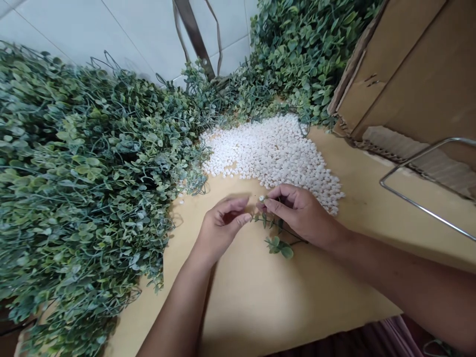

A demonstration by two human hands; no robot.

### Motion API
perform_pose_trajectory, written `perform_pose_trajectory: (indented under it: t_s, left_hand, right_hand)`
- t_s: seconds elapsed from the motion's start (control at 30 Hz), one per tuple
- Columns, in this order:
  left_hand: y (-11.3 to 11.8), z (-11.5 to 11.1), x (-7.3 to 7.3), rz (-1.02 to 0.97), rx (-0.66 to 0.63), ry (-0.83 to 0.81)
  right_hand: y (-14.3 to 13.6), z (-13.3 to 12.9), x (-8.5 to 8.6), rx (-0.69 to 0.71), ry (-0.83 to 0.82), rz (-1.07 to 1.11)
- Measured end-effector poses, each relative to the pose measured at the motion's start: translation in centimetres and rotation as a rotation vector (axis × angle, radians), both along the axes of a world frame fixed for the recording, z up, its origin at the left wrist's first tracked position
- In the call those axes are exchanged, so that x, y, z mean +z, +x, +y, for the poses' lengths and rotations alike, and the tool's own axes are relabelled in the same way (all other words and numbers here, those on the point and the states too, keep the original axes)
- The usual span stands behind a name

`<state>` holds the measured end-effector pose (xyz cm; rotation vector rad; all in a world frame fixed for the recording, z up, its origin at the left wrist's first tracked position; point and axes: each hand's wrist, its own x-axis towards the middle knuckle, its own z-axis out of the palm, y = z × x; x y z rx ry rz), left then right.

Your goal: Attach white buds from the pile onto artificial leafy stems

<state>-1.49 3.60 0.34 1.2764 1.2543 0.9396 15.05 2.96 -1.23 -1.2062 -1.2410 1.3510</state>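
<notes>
My right hand (pixel 297 210) is closed in a pinch at the middle of the table. Between its fingertips is the stem of a small green artificial leaf sprig (pixel 277 244), and a tiny white bead-like piece (pixel 262 198) shows at the tips. The sprig's leaves hang below the fingers. Just left of it, my left hand (pixel 223 223) has its thumb and fingers apart, with nothing visible between them; its thumb tip is close to the sprig's leaves. Behind both hands spreads a heap of small white pieces (pixel 260 148).
A large pile of artificial greenery (pixel 92 163) covers the left side, and another green pile (pixel 305 54) stands at the back. On the right are a cardboard box (pixel 409 74) and a bent metal wire frame (pixel 416 203). A tan table surface (pixel 245 307) lies underneath; white tiles (pixel 122 29) are behind.
</notes>
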Motion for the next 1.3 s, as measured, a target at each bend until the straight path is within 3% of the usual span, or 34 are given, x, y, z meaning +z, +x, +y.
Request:
perform_pose_trajectory:
  t_s: [0.13,0.3,0.37,0.5,0.6,0.73,1.0,1.1,1.2,1.3]
  left_hand:
    - [0.0,-0.2,-0.7,0.119,-0.147,0.058]
    - [0.4,-0.2,-0.5,0.079,-0.042,0.006]
    - [0.4,-0.3,0.0,0.028,-0.019,-0.012]
    - [0.7,-0.5,0.6,-0.006,-0.039,0.055]
    - [1.4,-0.6,0.7,0.064,-0.057,0.205]
    - [1.7,-0.4,0.5,0.138,-0.007,0.321]
    - [2.1,-0.2,-0.1,0.01,0.073,0.132]
    - [2.6,-0.4,0.0,-0.041,0.098,0.127]
    - [2.6,-0.3,0.1,-0.032,0.076,0.16]
    - [1.9,0.9,-0.2,-0.057,0.03,0.066]
  right_hand:
    - [0.4,0.0,0.4,-0.022,-0.03,0.088]
    - [2.3,-0.1,2.6,0.23,0.093,0.284]
    - [2.8,0.0,3.0,0.234,0.07,0.312]
    - [1.9,0.3,1.9,0.113,-0.125,0.137]
    - [0.8,0.0,0.8,0.151,-0.059,-0.02]
    - [0.3,-0.5,0.7,0.268,0.036,-0.16]
    - [-0.1,-0.9,0.6,0.134,0.221,-0.361]
    - [-0.3,-0.8,0.5,0.118,0.193,-0.292]
    - [-0.1,-0.7,0.6,0.201,0.1,-0.12]
    - [0.1,-0.6,0.7,0.2,0.136,-0.162]
